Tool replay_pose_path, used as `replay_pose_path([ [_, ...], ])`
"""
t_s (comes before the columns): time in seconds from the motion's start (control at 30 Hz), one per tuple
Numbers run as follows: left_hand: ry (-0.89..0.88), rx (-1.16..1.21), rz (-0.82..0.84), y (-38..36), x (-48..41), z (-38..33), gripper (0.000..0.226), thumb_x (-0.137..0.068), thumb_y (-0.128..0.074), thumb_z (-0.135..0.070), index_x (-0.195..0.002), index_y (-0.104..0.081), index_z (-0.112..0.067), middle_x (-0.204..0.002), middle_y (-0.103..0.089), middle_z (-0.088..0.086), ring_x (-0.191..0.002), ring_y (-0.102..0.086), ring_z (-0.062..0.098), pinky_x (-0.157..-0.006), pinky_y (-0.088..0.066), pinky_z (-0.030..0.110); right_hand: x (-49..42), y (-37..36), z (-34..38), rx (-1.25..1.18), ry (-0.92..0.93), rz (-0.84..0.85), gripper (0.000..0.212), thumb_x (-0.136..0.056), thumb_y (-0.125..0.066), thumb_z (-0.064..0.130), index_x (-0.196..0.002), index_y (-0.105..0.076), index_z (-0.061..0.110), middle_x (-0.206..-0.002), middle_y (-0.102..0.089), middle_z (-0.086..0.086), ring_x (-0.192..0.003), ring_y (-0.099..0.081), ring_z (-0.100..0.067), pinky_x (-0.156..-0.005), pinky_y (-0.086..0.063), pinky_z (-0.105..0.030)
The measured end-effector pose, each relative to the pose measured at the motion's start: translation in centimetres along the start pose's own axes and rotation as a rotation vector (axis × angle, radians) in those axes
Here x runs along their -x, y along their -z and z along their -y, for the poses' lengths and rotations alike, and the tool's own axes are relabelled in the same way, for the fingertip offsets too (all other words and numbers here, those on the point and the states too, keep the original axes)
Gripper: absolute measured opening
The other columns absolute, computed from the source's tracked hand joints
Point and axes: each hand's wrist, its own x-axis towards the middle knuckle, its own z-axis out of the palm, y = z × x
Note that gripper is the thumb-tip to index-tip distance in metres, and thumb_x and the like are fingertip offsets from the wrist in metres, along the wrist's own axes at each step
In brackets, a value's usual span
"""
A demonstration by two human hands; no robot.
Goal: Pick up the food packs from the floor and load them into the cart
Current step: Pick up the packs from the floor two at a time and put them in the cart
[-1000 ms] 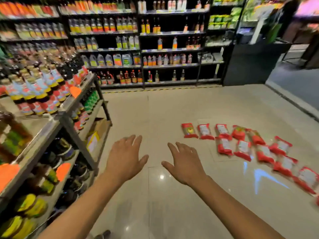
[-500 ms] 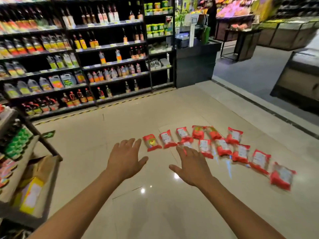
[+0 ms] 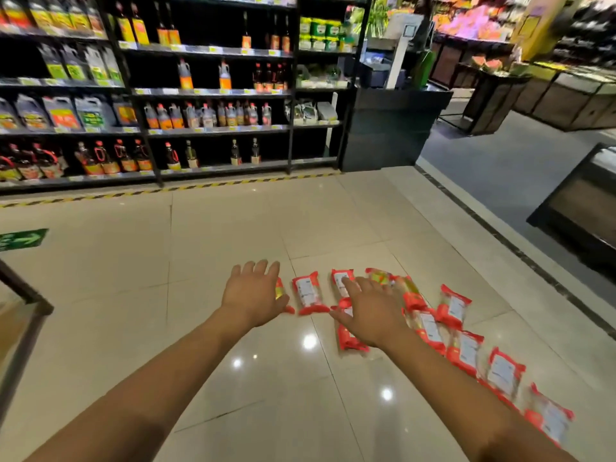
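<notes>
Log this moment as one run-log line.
stage: reaching | left hand: open, empty | right hand: open, empty | food packs: on floor, none lifted | contact: cannot tell

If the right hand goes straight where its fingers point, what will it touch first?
Probably the red food pack on the floor, just past the fingertips of the right hand. How high the hand is above it is unclear.

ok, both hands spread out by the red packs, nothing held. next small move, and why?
Likely lower the right hand onto the pack partly hidden under it and grip. Both it and the left hand are open and empty, all packs lie on the floor, and that one looks nearest.
</notes>
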Motion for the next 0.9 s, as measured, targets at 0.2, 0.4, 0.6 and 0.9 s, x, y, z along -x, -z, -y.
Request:
replay_pose_path([
  [0.2, 0.021, -0.023, 0.082, -1.1, -12.9, 2.3, 0.077, -0.094, -0.042, -0.063, -0.156, -0.027, -0.02, -0.159, -0.037, 0.007, -0.143, -0.038, 0.031, -0.115, -0.032, 0.047, -14.1, -0.5, -3.0, -0.067, -0.005, 0.073, 0.079, -0.094, -0.043, 0.064, -0.158, -0.019, 0.025, -0.164, -0.027, -0.01, -0.149, -0.027, -0.029, -0.117, -0.023, -0.046],
  [0.4, 0.108, 0.008, 0.147, -6.0, -28.3, 4.3, 0.076, -0.094, -0.044, -0.061, -0.155, -0.029, -0.017, -0.159, -0.038, 0.009, -0.143, -0.038, 0.032, -0.114, -0.033, 0.047, -33.2, -5.4, -6.7, -0.186, 0.017, 0.119, 0.082, -0.096, -0.045, 0.06, -0.159, -0.015, 0.017, -0.157, -0.037, -0.011, -0.142, -0.038, -0.031, -0.112, -0.031, -0.045],
  [0.6, 0.264, 0.126, 0.338, -19.3, -43.7, 6.2, 0.076, -0.095, -0.047, -0.058, -0.156, -0.026, -0.017, -0.158, -0.038, 0.009, -0.141, -0.039, 0.032, -0.112, -0.036, 0.044, -52.1, -18.0, -11.7, -0.314, -0.051, 0.369, 0.082, -0.096, -0.051, 0.055, -0.159, -0.013, 0.017, -0.155, -0.039, -0.019, -0.137, -0.044, -0.036, -0.109, -0.041, -0.046],
  [0.9, 0.561, 0.531, 0.55, -52.3, -59.6, 8.1, 0.081, -0.093, -0.059, -0.05, -0.156, -0.025, -0.013, -0.152, -0.041, 0.014, -0.139, -0.04, 0.035, -0.108, -0.041, 0.046, -69.3, -49.6, -16.0, -0.519, -0.217, 0.665, 0.072, -0.094, -0.061, 0.045, -0.154, -0.032, 0.017, -0.149, -0.047, -0.015, -0.13, -0.052, -0.032, -0.105, -0.045, -0.039],
])
